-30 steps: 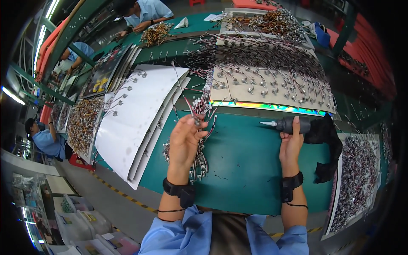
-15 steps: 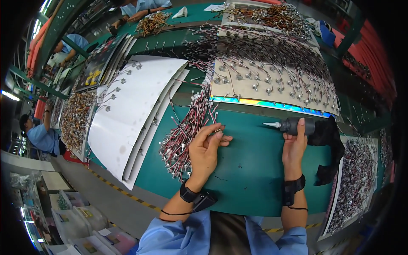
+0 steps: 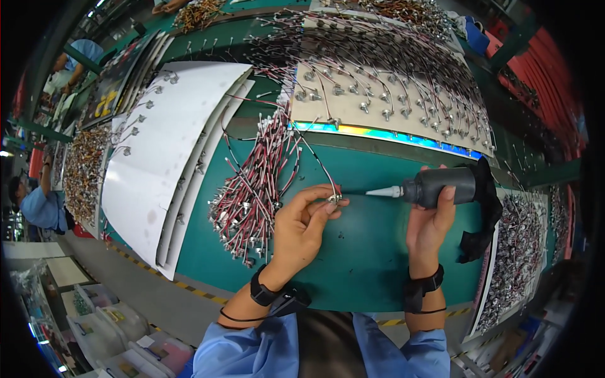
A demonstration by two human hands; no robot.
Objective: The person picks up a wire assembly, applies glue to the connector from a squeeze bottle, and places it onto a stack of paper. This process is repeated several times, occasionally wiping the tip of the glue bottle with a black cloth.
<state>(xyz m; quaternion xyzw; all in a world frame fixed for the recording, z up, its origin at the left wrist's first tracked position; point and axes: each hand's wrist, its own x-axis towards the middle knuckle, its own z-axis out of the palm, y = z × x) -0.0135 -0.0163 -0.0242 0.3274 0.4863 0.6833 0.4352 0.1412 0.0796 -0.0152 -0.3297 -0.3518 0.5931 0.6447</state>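
Observation:
My left hand (image 3: 297, 232) pinches a small silver metal part with wire leads (image 3: 334, 198) between thumb and fingertips. Its thin wires rise up and away toward the board behind. In my right hand (image 3: 427, 225) is a dark grey squeeze bottle (image 3: 441, 187), lying on its side with a white tapered nozzle (image 3: 384, 191) aimed left at the part. A short gap separates the nozzle tip from the part. Beside my left hand lies a heap of red, black and white wired parts (image 3: 249, 183).
A cardboard sheet (image 3: 403, 104) carries many wired parts in rows at the back. White sheets (image 3: 170, 145) lean at the left. Black cloth (image 3: 482, 220) lies by the bottle's base, and another board of parts (image 3: 517, 252) stands right. Other people work at far left.
The bottle has come closer to my left hand, its nozzle now nearer the part. The part's wires now show above my left fingers. The whole view has shifted slightly.

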